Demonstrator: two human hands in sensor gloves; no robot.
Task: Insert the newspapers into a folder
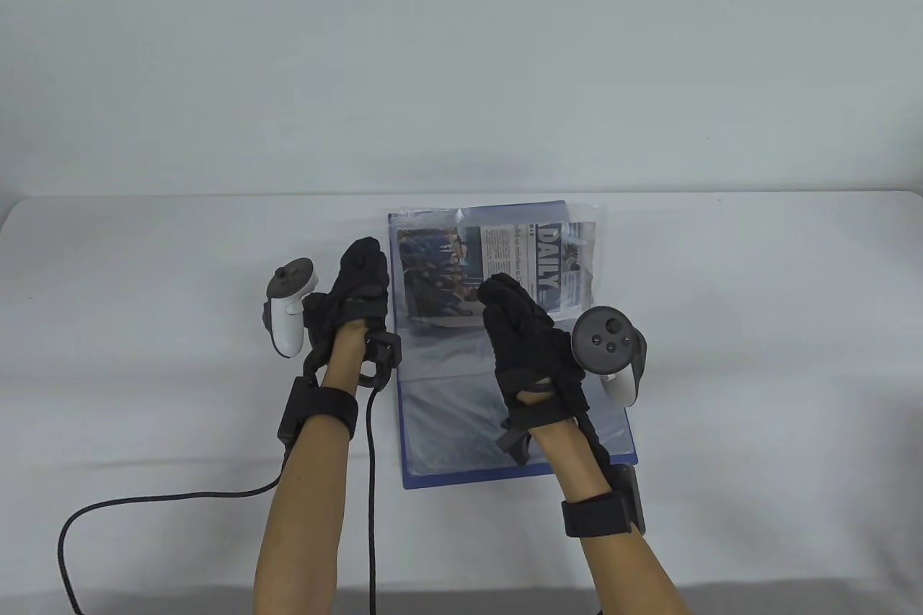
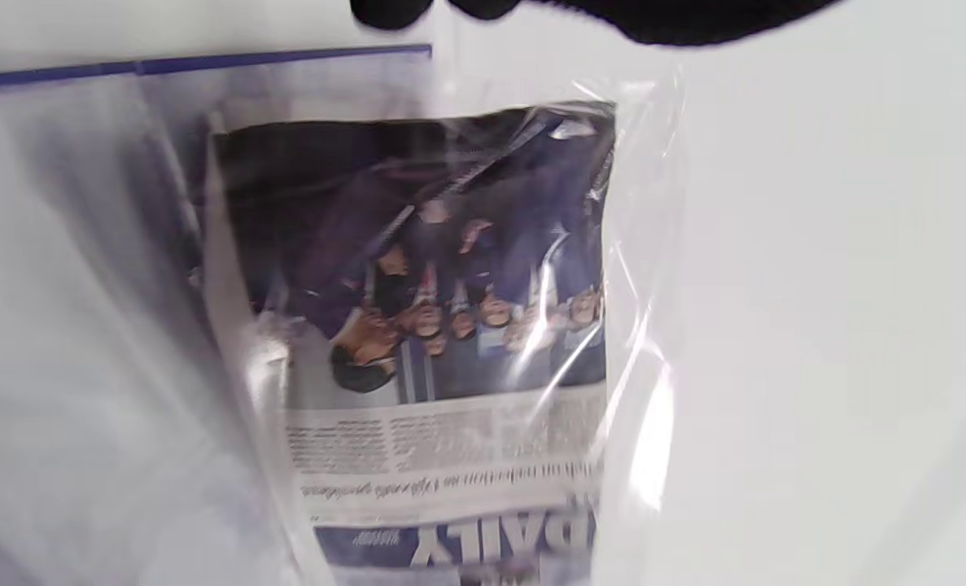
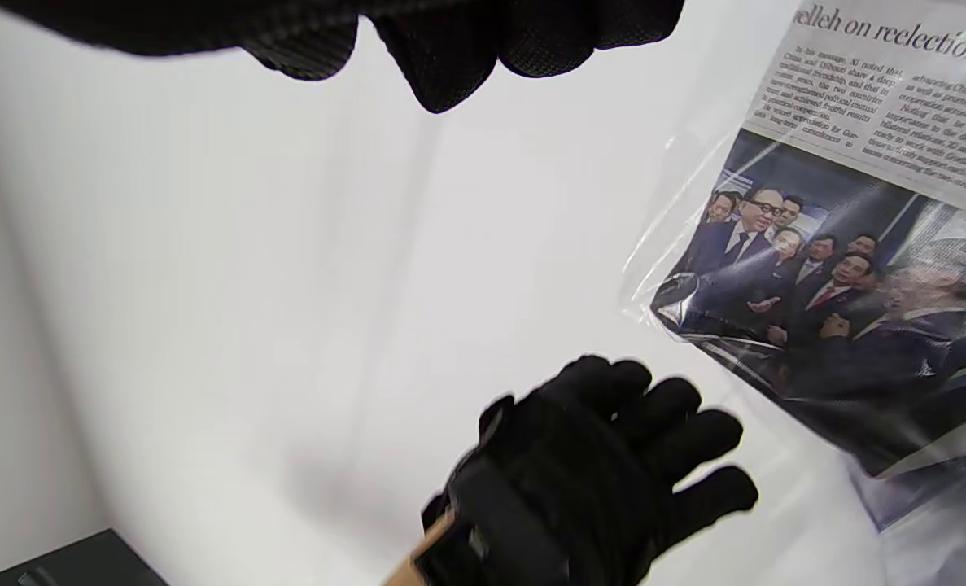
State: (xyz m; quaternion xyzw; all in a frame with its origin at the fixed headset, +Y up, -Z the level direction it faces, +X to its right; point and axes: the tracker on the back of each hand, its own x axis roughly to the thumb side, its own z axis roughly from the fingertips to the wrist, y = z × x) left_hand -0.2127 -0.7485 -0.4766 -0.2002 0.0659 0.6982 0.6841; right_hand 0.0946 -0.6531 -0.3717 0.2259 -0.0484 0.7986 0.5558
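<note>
A blue folder [image 1: 505,479] lies open on the white table, its clear sleeves facing up. A folded newspaper [image 1: 505,251] with a "DAILY" title and a group photo sits inside the upper clear sleeve; it also shows in the left wrist view [image 2: 450,325] and the right wrist view [image 3: 841,309]. My left hand [image 1: 364,276] hovers beside the folder's left edge with fingers loosely bent and holds nothing; it also shows in the right wrist view [image 3: 596,472]. My right hand [image 1: 515,316] is over the folder's middle, fingers [image 3: 450,57] bent at the newspaper's near edge, with nothing seen in them.
A black cable [image 1: 371,471] runs from my left wrist down to the table's near edge and loops at the left [image 1: 72,536]. White tabletop lies on both sides of the folder, and a white wall stands behind it.
</note>
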